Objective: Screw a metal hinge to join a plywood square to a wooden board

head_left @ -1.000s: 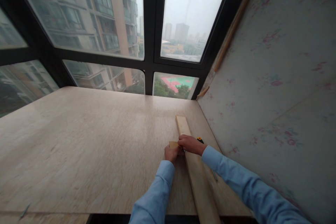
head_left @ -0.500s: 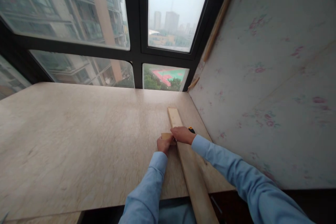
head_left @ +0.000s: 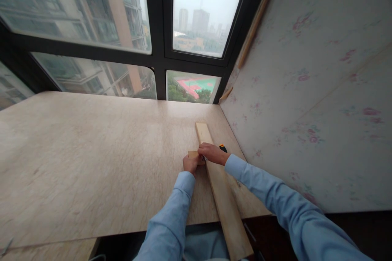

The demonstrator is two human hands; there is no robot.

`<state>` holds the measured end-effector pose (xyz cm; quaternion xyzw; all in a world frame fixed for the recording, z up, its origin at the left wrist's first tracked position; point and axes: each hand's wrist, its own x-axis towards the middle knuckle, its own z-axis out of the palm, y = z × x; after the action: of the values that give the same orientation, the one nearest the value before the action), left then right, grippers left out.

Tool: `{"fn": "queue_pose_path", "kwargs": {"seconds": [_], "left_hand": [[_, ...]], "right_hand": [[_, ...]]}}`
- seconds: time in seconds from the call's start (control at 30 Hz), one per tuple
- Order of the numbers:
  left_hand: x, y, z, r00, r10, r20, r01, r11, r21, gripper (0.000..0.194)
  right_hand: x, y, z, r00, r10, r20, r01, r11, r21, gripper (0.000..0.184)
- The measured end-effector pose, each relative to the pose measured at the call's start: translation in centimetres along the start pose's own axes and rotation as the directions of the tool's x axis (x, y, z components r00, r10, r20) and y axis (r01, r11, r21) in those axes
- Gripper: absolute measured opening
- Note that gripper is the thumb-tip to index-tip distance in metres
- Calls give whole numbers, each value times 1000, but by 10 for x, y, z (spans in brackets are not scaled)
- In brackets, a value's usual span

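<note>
A long pale wooden plank lies on the stone-patterned surface and sticks out past its front edge. Beside the plank's left side, my left hand is closed on a small flat tan piece, whose top corner shows above the fingers. My right hand reaches across the plank, its fingertips pinched together at the tan piece. A small shiny metal bit shows under those fingers; what exactly they hold is hidden. Just behind my right wrist, a black and yellow handle lies at the plank's right.
The broad marbled surface spreads left toward dark-framed windows. A flowered wall rises close on the right. A thin metal object lies right of the plank, and another small one at the far left front.
The view has shifted right and down, so everything sits further left and higher. Both hands keep their place at the plank's left edge, with only slight finger movement.
</note>
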<state>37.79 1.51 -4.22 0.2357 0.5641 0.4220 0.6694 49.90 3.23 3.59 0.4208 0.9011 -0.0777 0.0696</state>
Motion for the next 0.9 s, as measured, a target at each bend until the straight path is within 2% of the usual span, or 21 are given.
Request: {"fn": "queue_pose_path", "kwargs": {"seconds": [0.13, 0.3, 0.5, 0.7, 0.9], "left_hand": [[0, 1, 1, 1000, -10, 3, 10, 1000, -19, 29], [-1, 1, 2, 1000, -5, 5, 5, 1000, -27, 31], [-9, 7, 2, 1000, -10, 7, 10, 999, -43, 33], [-10, 9, 1, 1000, -11, -5, 11, 999, -35, 27], [-7, 6, 2, 1000, -17, 10, 18, 998, -64, 28]], "right_hand": [[-1, 4, 5, 999, 41, -33, -40, 998, 47, 9], [-4, 2, 6, 982, 174, -67, -172, 984, 39, 22], [-1, -1, 9, 958, 287, -7, -287, 957, -44, 17], [0, -4, 6, 981, 195, 24, -193, 979, -63, 14], [-1, 5, 1, 998, 54, 37, -55, 998, 8, 14]]}}
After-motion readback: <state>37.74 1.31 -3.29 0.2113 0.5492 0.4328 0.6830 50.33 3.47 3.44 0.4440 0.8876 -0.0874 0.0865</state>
